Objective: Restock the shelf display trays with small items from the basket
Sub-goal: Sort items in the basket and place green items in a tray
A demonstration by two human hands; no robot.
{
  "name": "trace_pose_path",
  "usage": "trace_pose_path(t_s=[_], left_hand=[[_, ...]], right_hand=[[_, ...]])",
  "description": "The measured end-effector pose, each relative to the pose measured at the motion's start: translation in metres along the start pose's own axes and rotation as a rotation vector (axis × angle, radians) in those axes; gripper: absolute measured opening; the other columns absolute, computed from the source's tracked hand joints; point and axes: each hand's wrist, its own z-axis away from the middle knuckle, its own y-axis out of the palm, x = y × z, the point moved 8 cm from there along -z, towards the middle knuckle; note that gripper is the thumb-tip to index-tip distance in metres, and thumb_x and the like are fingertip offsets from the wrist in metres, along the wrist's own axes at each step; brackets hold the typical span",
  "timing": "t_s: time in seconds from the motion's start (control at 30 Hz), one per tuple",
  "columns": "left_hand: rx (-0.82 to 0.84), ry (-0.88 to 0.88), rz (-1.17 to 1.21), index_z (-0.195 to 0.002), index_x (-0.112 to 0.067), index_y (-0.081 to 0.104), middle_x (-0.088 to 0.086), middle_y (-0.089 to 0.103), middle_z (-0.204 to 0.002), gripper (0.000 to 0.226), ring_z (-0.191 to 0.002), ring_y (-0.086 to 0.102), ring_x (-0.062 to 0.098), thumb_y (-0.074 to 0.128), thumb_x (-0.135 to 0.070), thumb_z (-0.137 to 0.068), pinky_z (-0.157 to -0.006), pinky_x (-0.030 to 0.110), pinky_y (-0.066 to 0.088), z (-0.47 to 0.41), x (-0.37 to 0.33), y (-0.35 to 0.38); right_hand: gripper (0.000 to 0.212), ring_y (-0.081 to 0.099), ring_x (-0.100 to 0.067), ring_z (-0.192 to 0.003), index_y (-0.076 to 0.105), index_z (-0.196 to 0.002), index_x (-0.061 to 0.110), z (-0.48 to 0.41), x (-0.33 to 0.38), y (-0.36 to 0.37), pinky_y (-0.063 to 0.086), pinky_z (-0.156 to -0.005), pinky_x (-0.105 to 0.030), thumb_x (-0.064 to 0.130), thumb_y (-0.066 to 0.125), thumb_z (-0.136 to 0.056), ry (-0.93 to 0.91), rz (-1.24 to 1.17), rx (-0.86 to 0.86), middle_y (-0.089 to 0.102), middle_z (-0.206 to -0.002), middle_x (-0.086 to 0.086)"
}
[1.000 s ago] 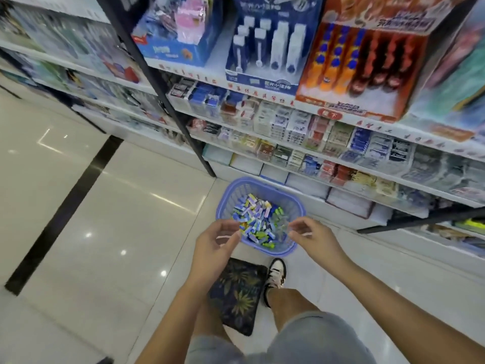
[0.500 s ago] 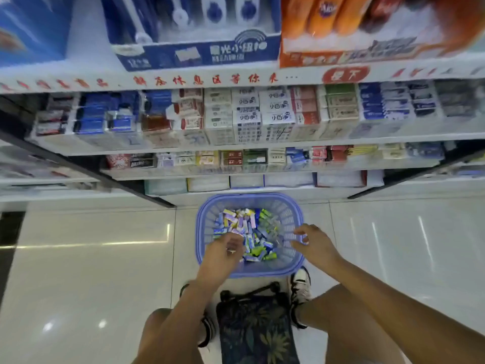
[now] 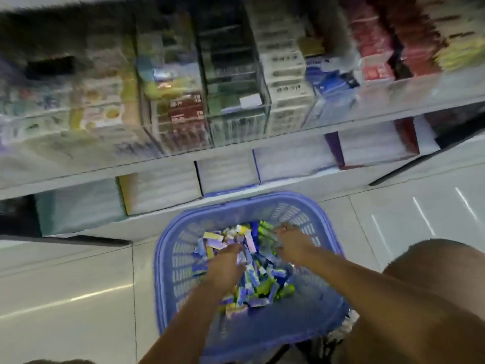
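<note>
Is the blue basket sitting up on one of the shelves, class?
No, the blue basket stands on the tiled floor, just in front of the shelving.

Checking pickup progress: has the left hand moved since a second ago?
Yes: left hand went from the near rim of the blue basket forward onto the small items inside.

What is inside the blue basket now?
A heap of small packets, with the left hand and right hand both dug into it. The basket floor under them is covered; the blur hides any grip.
</note>
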Motion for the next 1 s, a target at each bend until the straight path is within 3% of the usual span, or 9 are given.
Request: trace_pose_path(t_s=[0.13, 0.2, 0.27, 0.37, 0.53, 0.67, 0.8, 1.0], left_hand=[[0.098, 0.115, -0.257, -0.151, -0.023, 0.017, 0.004, 0.010, -0.160, 0.071, -0.147, 0.011, 0.023, 0.054, -0.037, -0.092, -0.117, 0.030, 0.015, -0.038, 0.026, 0.055], [0.130, 0.125, -0.423, -0.152, -0.026, 0.005, 0.005, -0.012, -0.159, 0.078, -0.147, -0.005, 0.030, 0.050, -0.047, -0.092, -0.118, 0.035, 0.005, -0.046, 0.040, 0.078], [0.109, 0.110, -0.492, -0.152, -0.029, 0.001, 0.005, -0.022, -0.155, 0.081, -0.146, -0.013, 0.031, 0.047, -0.055, -0.090, -0.118, 0.040, 0.001, -0.048, 0.047, 0.091], [0.084, 0.074, -0.460, -0.152, -0.033, 0.001, 0.001, -0.018, -0.158, 0.081, -0.146, -0.015, 0.024, 0.050, -0.051, -0.090, -0.119, 0.043, 0.003, -0.046, 0.051, 0.099], [0.074, 0.020, -0.366, -0.152, -0.027, 0.009, -0.002, -0.002, -0.161, 0.081, -0.147, -0.011, 0.022, 0.060, -0.040, -0.089, -0.119, 0.043, 0.008, -0.043, 0.049, 0.092], [0.103, 0.001, -0.407, -0.151, -0.014, 0.018, 0.006, 0.007, -0.160, 0.078, -0.148, -0.002, 0.026, 0.063, -0.021, -0.088, -0.120, 0.039, 0.009, -0.051, 0.039, 0.083], [0.006, 0.146, -0.360, -0.148, -0.010, 0.029, 0.009, 0.020, -0.157, 0.064, -0.146, 0.012, 0.025, 0.056, -0.012, -0.089, -0.116, 0.037, 0.017, -0.069, -0.001, 0.073], [0.183, 0.344, -0.374, -0.145, -0.013, 0.035, 0.008, 0.031, -0.152, 0.063, -0.139, 0.029, 0.026, 0.056, -0.006, -0.086, -0.107, 0.041, 0.037, -0.104, -0.042, 0.105]], right_hand=[[0.051, 0.031, -0.029, -0.133, 0.043, -0.135, 0.020, -0.057, 0.004, 0.034, 0.026, -0.112, -0.040, 0.046, 0.049, -0.092, -0.085, 0.147, -0.057, 0.041, -0.142, -0.011], [0.055, 0.028, -0.031, -0.134, 0.046, -0.130, 0.022, -0.074, 0.007, 0.051, 0.023, -0.110, -0.049, 0.055, 0.050, -0.087, -0.110, 0.193, -0.070, 0.038, -0.141, -0.011], [0.057, 0.027, -0.033, -0.133, 0.045, -0.130, 0.024, -0.081, 0.007, 0.064, 0.019, -0.107, -0.058, 0.059, 0.049, -0.085, -0.115, 0.240, -0.087, 0.035, -0.141, -0.014], [0.059, 0.033, -0.033, -0.129, 0.044, -0.131, 0.025, -0.075, 0.002, 0.072, 0.019, -0.106, -0.059, 0.059, 0.048, -0.084, -0.060, 0.286, -0.127, 0.041, -0.138, -0.013], [0.045, 0.036, -0.030, -0.129, 0.053, -0.126, 0.024, -0.051, -0.012, 0.091, 0.021, -0.107, -0.057, 0.049, 0.041, -0.091, 0.081, 0.382, -0.036, 0.045, -0.137, -0.009], [0.047, 0.029, -0.031, -0.133, 0.038, -0.139, 0.023, -0.033, -0.019, 0.106, 0.023, -0.106, -0.058, 0.034, 0.044, -0.094, 0.189, 0.444, 0.030, 0.032, -0.147, -0.008], [0.052, 0.017, -0.032, -0.141, 0.026, -0.147, 0.021, -0.023, -0.027, 0.112, 0.023, -0.110, -0.054, 0.035, 0.039, -0.098, 0.248, 0.518, 0.081, 0.019, -0.154, -0.008], [0.052, 0.016, -0.028, -0.141, 0.032, -0.144, 0.017, -0.016, -0.036, 0.118, 0.023, -0.112, -0.047, 0.044, 0.032, -0.100, 0.221, 0.653, 0.144, 0.025, -0.152, -0.008]])
